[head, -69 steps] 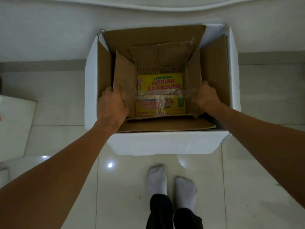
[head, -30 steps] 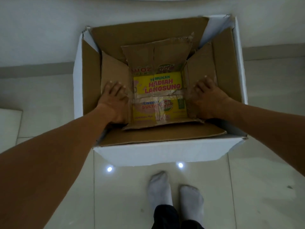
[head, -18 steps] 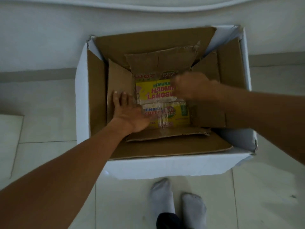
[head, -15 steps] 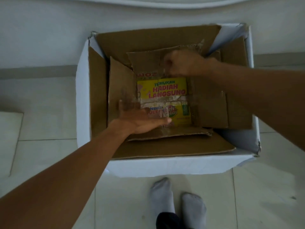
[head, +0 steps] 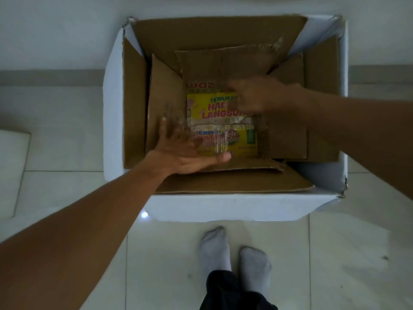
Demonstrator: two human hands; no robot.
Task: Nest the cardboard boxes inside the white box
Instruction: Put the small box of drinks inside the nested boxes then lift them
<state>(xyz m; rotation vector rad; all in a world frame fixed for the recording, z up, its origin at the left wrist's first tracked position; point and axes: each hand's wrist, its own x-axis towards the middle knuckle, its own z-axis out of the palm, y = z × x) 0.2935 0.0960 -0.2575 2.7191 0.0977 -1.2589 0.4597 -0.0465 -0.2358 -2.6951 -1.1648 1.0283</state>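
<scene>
The white box stands open on the floor, its inside brown. A smaller cardboard box sits nested in it with its flaps standing up, and its yellow printed bottom shows. My left hand lies flat with spread fingers inside the small box, against the foot of its left flap. My right hand is blurred above the yellow print, just below the far flap. I see nothing in it, and its fingers are too smeared to read.
My feet in white socks stand on the pale tiled floor just in front of the box. A white wall base runs behind the box. A white slab lies at the left edge.
Both hands left the small box's side flaps. My right hand went up to the far flap, then came down over the yellow print. My left hand slid inward onto the bottom.
</scene>
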